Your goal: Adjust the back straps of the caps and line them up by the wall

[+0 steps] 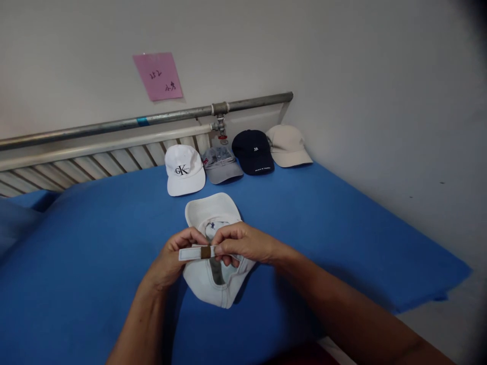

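A white baseball cap lies upside down on the blue-covered table, its brim pointing away from me. Across its back opening runs a white adjustment strap with a brown keeper or buckle. My left hand is closed at the strap's left part, its fingers partly behind it. Just right of the brown piece, my right hand pinches the strap between thumb and fingers.
Along the back stand a white cap, a grey cap, a navy cap and a beige cap. Behind them are a radiator, a metal pipe and a valve. A pink note hangs on the wall.
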Action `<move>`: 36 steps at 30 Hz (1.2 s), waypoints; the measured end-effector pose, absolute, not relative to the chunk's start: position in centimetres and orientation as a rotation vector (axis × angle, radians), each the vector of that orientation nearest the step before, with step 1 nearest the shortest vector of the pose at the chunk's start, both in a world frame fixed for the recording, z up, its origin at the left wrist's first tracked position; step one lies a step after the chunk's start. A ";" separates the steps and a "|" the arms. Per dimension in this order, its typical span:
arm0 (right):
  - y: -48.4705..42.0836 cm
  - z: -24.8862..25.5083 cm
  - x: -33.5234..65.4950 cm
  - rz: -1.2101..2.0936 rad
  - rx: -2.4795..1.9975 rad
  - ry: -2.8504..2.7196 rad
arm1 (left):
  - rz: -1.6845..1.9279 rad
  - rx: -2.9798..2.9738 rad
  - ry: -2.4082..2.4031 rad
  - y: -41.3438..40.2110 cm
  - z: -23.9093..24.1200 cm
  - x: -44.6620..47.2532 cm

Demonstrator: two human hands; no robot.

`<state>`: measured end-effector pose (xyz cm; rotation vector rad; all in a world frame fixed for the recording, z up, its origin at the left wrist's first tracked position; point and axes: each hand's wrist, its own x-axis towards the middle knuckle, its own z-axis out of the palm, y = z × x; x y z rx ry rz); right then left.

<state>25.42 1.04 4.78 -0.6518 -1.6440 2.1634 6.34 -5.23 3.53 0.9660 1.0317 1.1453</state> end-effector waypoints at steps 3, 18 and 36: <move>1.1 4.9 25.5 2.138 -0.684 -1.669 | 1.170 0.954 1.071 -5.1 3.5 6.4; 1.7 4.2 26.1 2.173 -0.691 -1.554 | 1.094 1.048 1.024 -5.5 3.8 5.8; 1.4 4.4 25.6 1.971 -0.844 -1.933 | 0.994 1.121 1.068 -5.5 3.5 5.2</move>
